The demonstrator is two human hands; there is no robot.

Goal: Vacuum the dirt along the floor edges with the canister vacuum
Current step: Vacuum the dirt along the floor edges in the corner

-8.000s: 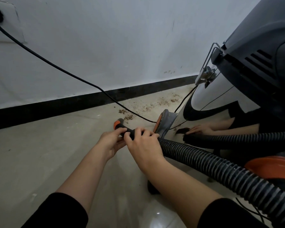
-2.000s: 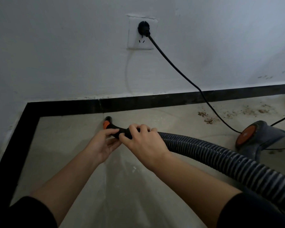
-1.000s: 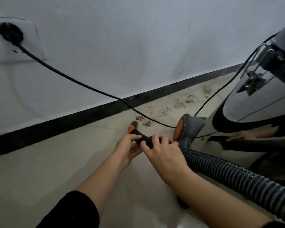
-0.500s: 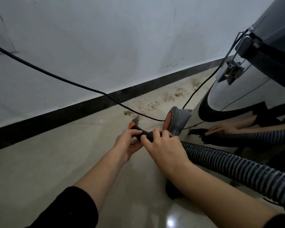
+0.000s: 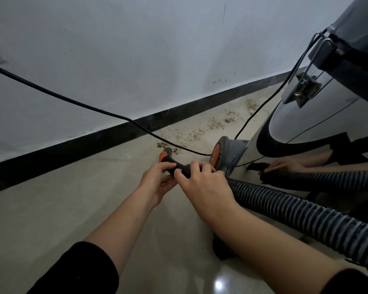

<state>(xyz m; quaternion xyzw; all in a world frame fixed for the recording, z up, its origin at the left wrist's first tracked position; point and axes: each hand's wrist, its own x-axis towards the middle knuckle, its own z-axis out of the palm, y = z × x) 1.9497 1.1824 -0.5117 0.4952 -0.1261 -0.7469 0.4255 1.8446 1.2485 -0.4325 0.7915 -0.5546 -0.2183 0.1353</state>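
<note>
2 hands [image 5: 157, 179] [image 5: 202, 183] gripping nozzle [image 5: 174, 164] of ribbed hose [image 5: 295, 211], tip just short of dirt [image 5: 191, 134] along baseboard [image 5: 94, 141]

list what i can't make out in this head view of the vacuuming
- Nozzle mouth: faces away, so suction on the dirt can't be told.
- Hose grip: covered by the left hand and right hand.
- Canister top: cut off by the right edge.
- Power cord plug: beyond the left edge.
</note>
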